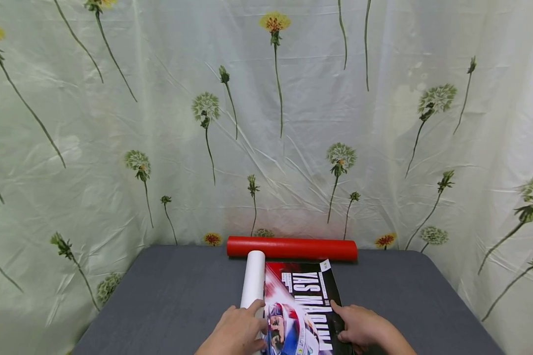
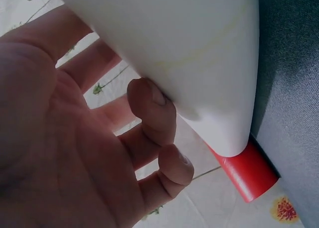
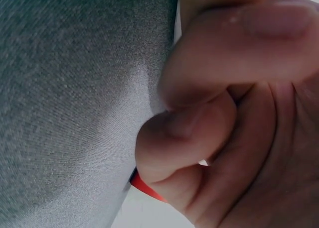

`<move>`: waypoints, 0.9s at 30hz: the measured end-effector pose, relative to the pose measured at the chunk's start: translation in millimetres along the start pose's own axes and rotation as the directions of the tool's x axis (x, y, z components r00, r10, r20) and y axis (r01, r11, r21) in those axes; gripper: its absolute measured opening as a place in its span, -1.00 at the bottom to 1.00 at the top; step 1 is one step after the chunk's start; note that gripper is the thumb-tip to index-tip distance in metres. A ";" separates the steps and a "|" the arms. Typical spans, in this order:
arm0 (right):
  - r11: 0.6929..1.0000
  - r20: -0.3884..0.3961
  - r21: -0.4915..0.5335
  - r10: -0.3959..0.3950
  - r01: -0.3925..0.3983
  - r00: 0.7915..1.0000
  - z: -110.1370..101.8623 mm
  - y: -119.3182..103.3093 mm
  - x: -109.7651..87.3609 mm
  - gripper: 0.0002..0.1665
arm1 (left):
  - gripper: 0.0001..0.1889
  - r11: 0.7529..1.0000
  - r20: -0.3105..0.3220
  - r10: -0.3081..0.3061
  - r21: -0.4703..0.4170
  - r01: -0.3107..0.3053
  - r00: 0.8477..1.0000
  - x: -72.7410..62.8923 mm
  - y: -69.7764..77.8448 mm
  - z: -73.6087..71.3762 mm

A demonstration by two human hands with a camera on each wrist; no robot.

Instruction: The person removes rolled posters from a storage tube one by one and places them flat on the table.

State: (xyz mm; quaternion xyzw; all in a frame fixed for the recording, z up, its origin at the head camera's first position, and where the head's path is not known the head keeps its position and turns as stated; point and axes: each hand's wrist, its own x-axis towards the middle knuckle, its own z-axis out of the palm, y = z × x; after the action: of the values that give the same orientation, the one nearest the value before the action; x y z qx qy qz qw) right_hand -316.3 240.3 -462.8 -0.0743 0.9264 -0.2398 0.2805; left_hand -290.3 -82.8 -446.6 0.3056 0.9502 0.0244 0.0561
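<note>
A glossy poster (image 1: 295, 296), printed with a helmeted racing driver and large white lettering, lies partly unrolled on the grey table (image 1: 182, 291). Its left part is still a white roll (image 1: 253, 278). My left hand (image 1: 237, 329) rests at this roll. In the left wrist view, the bent fingertips touch the white roll (image 2: 199, 54). My right hand (image 1: 366, 325) holds the poster's right edge, with a finger and thumb over the black border. Close up, the curled fingers (image 3: 184, 138) of that hand hide most of the poster edge.
A red roll (image 1: 293, 248) lies across the far edge of the table, just beyond the poster. Behind it hangs a pale curtain (image 1: 173, 123) with a dandelion print. Grey tabletop extends on both sides of the poster.
</note>
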 end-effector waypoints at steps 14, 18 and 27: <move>0.999 -0.012 -0.037 0.021 -0.021 1.000 0.8 -3.5 -1.0 -0.18 | -0.85 1.000 0.025 -0.024 0.009 0.024 0.999 0.0 -0.3 -1.2; 0.999 -0.016 -0.042 0.019 -0.019 1.000 0.8 -3.8 -1.3 -0.17 | -0.92 0.999 0.047 -0.038 -0.009 0.039 0.998 0.8 -0.8 -1.1; 0.999 -0.030 -0.037 -0.004 0.003 1.000 0.2 -2.3 -2.8 -0.15 | -0.91 0.999 0.074 -0.046 0.003 0.046 0.996 2.0 -0.2 -3.1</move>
State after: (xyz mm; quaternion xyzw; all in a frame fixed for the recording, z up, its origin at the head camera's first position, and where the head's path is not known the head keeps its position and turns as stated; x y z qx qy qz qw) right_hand -313.8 238.9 -460.5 -0.0777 0.9347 -0.2241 0.2646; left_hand -292.4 -81.8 -443.7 0.2843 0.9543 0.0109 0.0917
